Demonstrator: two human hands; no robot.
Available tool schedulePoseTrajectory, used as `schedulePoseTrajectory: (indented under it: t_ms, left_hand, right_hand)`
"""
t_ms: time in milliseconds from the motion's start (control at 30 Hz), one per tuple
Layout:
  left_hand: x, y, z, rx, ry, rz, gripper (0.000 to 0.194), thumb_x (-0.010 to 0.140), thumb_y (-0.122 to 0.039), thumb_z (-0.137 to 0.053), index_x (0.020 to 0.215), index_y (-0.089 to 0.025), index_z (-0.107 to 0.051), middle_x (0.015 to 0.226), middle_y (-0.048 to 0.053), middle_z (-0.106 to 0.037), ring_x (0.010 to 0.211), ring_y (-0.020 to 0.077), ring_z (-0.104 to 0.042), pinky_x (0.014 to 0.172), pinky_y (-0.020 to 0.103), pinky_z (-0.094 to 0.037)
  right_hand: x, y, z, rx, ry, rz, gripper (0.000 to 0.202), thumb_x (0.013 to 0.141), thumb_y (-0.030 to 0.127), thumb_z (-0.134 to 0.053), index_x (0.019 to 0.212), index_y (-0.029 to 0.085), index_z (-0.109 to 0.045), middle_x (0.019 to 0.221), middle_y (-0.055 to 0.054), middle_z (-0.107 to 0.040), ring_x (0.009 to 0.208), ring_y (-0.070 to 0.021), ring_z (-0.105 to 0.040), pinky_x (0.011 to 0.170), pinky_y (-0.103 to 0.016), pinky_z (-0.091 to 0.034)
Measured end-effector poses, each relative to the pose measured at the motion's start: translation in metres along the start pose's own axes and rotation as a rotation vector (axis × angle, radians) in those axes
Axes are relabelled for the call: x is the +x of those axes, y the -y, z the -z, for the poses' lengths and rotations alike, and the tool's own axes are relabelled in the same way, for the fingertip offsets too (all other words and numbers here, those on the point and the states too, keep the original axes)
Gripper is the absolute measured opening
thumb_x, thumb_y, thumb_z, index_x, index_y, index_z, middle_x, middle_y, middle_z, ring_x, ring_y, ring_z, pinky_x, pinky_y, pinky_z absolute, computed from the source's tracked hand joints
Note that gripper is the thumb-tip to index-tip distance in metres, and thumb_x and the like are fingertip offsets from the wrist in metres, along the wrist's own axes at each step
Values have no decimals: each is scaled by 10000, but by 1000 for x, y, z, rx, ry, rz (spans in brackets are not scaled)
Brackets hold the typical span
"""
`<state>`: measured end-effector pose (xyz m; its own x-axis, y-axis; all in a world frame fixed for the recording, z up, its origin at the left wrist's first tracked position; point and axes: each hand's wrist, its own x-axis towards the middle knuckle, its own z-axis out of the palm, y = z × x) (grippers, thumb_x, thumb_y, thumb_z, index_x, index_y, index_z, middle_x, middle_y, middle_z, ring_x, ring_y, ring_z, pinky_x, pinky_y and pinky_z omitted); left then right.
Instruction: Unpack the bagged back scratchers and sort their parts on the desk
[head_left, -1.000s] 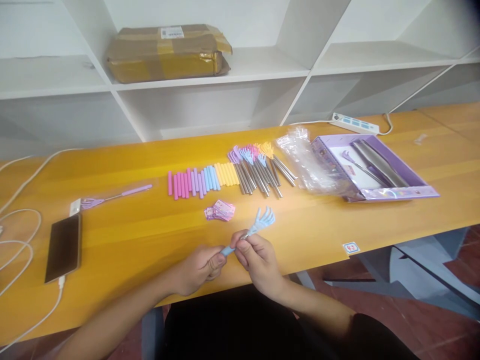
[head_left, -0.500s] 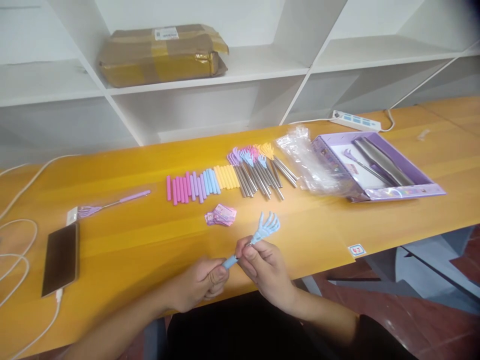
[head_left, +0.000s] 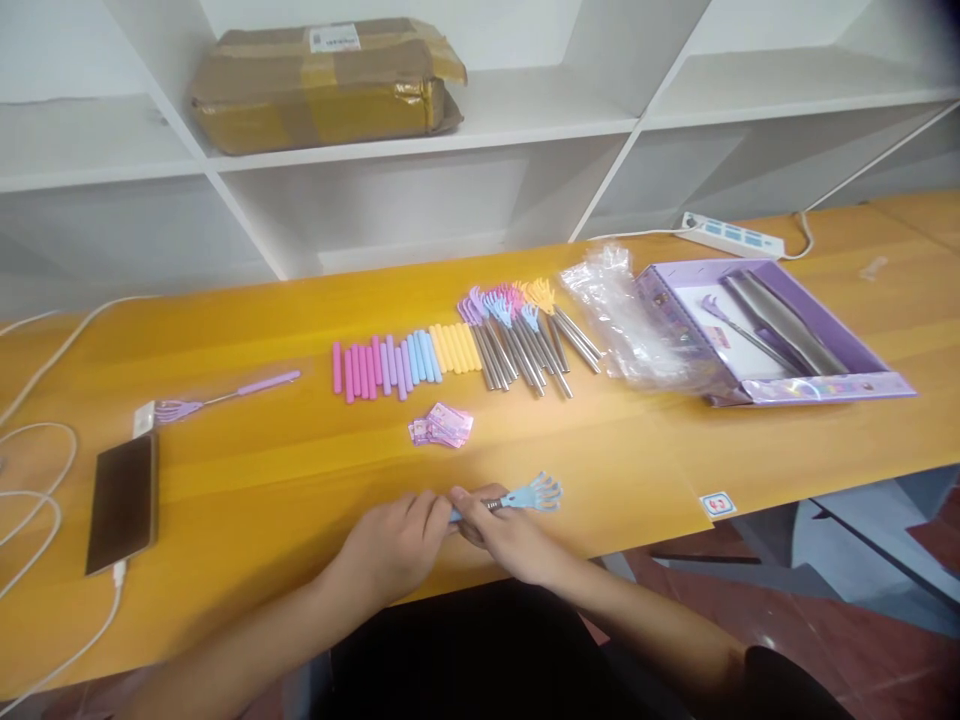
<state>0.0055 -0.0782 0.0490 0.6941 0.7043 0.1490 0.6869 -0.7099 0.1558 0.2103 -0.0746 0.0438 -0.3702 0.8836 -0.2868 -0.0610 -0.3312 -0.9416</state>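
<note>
My right hand [head_left: 506, 535] is closed around the metal shaft of a blue back scratcher [head_left: 534, 494], whose claw-shaped head points right. My left hand [head_left: 401, 545] grips the blue handle sleeve at the other end, most of it hidden by the fingers. Both hands meet near the table's front edge. Beyond them lies a small pile of pink printed cards [head_left: 442, 426]. Farther back are rows of pink sleeves [head_left: 361, 372], purple sleeves [head_left: 395, 366], blue sleeves [head_left: 425, 357] and yellow sleeves [head_left: 455, 348]. Beside these rest several metal back scratcher rods [head_left: 517, 345] with coloured claw heads.
Right of the rods lie clear plastic bags [head_left: 619, 320] and a purple box [head_left: 825, 388] holding a purple scratcher. A power strip [head_left: 731, 236] sits behind. On the left are a wrapped purple scratcher [head_left: 225, 396], a phone [head_left: 122, 505] and white cables. A taped carton [head_left: 322, 90] occupies the shelf.
The scratcher has swung from pointing up and right to nearly level, its head lower. My hands have drawn together, and the left now covers more of the sleeve. The camera view has shifted slightly.
</note>
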Motion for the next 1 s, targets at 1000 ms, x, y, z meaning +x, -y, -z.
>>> schedulePoseTrajectory:
  t_ms: [1000]
  left_hand:
    - [-1, 84, -16, -734, -57, 487, 517, 1134, -658, -249, 849, -252, -394, 707, -47, -414, 610, 156, -415, 633, 299, -337]
  right_hand:
    - [61, 120, 174, -364, -409, 432, 441, 963, 566, -716, 736, 227, -550, 750, -38, -626, 578, -127, -494, 572, -309, -403]
